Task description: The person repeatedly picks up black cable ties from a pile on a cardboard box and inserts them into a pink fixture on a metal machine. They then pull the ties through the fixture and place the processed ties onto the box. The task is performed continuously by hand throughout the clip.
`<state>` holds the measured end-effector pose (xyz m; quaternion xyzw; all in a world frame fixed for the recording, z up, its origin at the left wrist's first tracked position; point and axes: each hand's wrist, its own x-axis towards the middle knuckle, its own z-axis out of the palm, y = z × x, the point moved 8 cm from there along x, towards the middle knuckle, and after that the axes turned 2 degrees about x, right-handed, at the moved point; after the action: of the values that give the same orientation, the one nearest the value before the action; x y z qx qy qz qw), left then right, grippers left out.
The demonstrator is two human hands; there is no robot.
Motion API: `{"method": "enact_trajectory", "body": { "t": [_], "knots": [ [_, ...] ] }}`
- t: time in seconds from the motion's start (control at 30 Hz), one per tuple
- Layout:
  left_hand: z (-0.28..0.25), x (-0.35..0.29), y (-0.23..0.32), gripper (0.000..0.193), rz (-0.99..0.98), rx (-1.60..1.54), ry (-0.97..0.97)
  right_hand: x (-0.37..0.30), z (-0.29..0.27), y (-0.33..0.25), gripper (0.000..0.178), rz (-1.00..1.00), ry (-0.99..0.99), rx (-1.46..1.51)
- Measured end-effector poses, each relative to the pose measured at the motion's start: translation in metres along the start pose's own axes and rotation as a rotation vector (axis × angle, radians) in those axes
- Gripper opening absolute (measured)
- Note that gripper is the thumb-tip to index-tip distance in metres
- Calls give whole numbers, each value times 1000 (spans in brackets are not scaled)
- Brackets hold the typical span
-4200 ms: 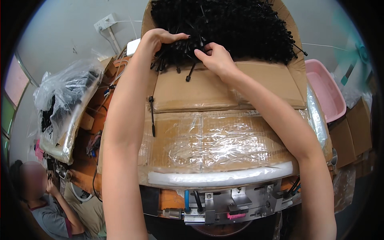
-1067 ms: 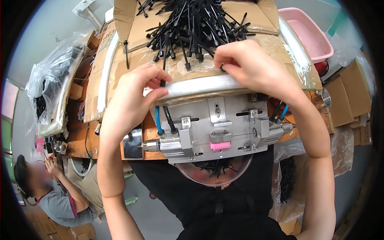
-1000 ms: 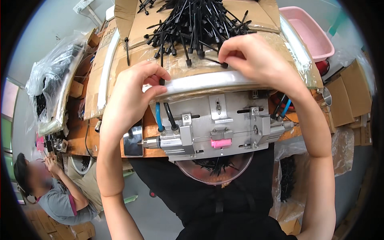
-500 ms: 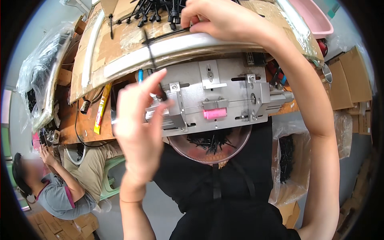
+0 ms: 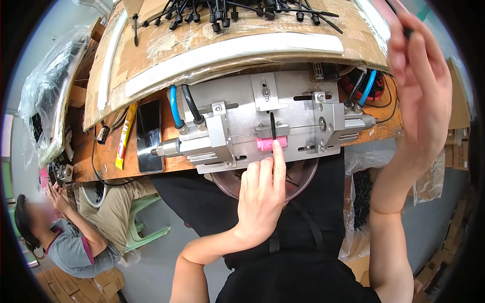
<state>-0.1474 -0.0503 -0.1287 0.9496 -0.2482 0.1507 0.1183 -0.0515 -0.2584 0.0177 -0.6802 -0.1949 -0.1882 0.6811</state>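
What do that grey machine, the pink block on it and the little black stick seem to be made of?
The machine looks like bare metal, probably aluminium: matt silver faces, crisp edges, screw heads. The pink block looks like smooth plastic, evenly coloured with a soft sheen. The black stick standing in it, just above the left hand fingertip, seems moulded plastic or rubber, dull and dark; it is too small to tell which.

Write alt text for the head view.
The left hand presses a fingertip to a pink block on a metal fixture. The right hand is raised, pinching a black part, near piled black parts on cardboard.
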Motion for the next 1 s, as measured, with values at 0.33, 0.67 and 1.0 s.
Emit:
{"method": "enact_trajectory", "body": {
  "t": [0.33,0.67,1.0],
  "knots": [
    [1,1,-6,74,-54,-78,-71,-132,82,34,55,-54,-22,-586],
    [3,-62,4,65,-101,-274,-238,-161,132,79,61,-75,-242,-724],
    [168,-128,20,28,76,-270,-748,-135,123,48,58,-55,-256,-769]
  ]
}}
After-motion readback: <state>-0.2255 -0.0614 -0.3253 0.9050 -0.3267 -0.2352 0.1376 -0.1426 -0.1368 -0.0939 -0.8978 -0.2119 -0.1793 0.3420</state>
